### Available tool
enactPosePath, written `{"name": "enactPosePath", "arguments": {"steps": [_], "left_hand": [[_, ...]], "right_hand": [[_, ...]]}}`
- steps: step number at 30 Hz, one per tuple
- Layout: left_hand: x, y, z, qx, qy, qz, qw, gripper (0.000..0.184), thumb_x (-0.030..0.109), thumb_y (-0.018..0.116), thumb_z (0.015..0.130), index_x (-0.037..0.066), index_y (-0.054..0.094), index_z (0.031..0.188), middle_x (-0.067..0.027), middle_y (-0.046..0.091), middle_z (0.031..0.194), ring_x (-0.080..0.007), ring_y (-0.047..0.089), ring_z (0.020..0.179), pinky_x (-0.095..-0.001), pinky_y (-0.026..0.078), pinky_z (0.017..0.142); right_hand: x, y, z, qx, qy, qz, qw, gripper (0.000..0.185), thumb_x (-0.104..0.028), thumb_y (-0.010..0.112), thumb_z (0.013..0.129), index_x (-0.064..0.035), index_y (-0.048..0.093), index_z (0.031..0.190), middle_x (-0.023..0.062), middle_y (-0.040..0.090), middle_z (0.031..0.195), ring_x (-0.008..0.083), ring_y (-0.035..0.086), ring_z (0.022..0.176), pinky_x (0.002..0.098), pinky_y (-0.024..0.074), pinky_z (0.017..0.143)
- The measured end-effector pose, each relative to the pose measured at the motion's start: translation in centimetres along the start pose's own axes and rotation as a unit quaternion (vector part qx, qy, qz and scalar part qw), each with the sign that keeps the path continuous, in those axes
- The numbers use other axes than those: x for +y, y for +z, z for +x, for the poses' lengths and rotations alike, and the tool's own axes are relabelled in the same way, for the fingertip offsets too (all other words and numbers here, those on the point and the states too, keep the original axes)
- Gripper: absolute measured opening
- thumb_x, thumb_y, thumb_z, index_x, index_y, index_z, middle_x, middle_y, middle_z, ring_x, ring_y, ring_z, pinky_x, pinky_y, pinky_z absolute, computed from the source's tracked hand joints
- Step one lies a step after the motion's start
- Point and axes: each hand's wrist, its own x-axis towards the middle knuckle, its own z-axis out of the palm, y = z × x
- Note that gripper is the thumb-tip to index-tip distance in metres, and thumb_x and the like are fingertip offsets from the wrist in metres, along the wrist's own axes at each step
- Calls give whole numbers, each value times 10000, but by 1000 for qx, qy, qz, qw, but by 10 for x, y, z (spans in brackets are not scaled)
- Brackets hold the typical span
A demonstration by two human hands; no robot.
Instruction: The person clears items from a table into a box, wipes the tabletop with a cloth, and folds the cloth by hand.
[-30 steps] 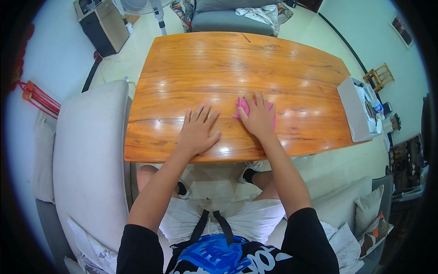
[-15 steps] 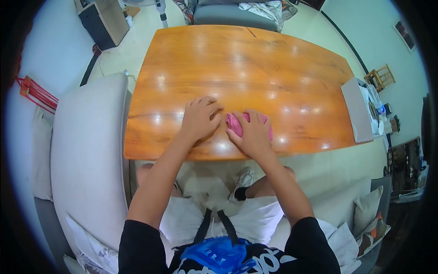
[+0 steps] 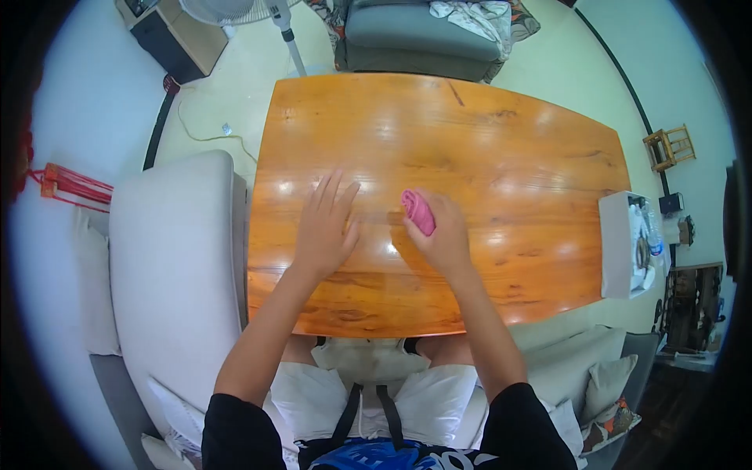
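A pink cloth (image 3: 419, 212), bunched into a roll, is gripped in my right hand (image 3: 446, 235), its folded end showing past the thumb. A dark shadow lies on the wood below it, and the cloth looks slightly raised from the surface. To the left, my left hand (image 3: 323, 231) is stretched out palm down with its fingers apart, holding nothing. It is over the glossy wooden table (image 3: 376, 301); whether it presses on the wood I cannot tell.
At the table's right edge stands a white box (image 3: 615, 247) with a plastic bottle and other items inside. A pale sofa seat (image 3: 176, 258) runs along the left side. Beyond the far edge are a standing fan (image 3: 291, 47) and a grey sofa (image 3: 419, 35).
My right hand has gone from lying over the pink cloth to gripping it as a roll. My left hand's fingers have straightened and spread. The view has shifted, showing more of the near table edge.
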Motion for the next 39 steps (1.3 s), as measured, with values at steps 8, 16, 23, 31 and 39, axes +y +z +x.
{"name": "enactPosePath", "arguments": {"steps": [8, 16, 23, 31, 39], "left_hand": [[55, -125, -21, -102, -31, -109, 988, 790, 132, 739, 828, 84, 366, 1523, -215, 359, 1563, -402, 370, 1429, -462, 328, 1171], [74, -244, -2, -283, -105, -258, 918, 867, 187, 771, 850, 47, 286, 1554, -147, 643, 1119, -269, 668, 1024, -397, 524, 927], [86, -276, -1, -234, -62, -319, 917, 928, 226, 747, 852, 55, 207, 1586, -223, 613, 1280, -334, 655, 1143, -410, 520, 962], [83, -258, -8, -174, -53, -289, 940, 930, 170, 762, 827, 12, 228, 1573, -246, 521, 1425, -362, 555, 1312, -409, 466, 1062], [55, -245, 32, -250, -17, -357, 900, 955, 175, 766, 796, 37, 235, 1577, -242, 513, 1399, -385, 565, 1244, -431, 467, 1035]], "right_hand": [[-133, -64, -22, -68, 140, 83, 984, 492, -246, 771, 842, -51, 620, 1268, 185, 658, 1147, 383, 608, 1078, 449, 504, 925], [-252, -79, 3, -10, 279, 261, 924, 537, -249, 709, 920, 20, 461, 1312, 255, 643, 1141, 379, 652, 1057, 449, 510, 923], [-290, -71, 7, 49, 258, 290, 920, 498, -217, 717, 908, 35, 472, 1262, 250, 588, 1187, 363, 605, 1103, 427, 478, 977], [-302, -72, 5, 80, 153, 193, 966, 563, -174, 712, 901, 29, 453, 1358, 196, 533, 1284, 307, 529, 1206, 416, 428, 1049], [-303, -65, 23, 109, 325, 363, 867, 462, -99, 638, 940, 39, 520, 1364, 186, 582, 1284, 276, 572, 1189, 364, 441, 1043]]}}
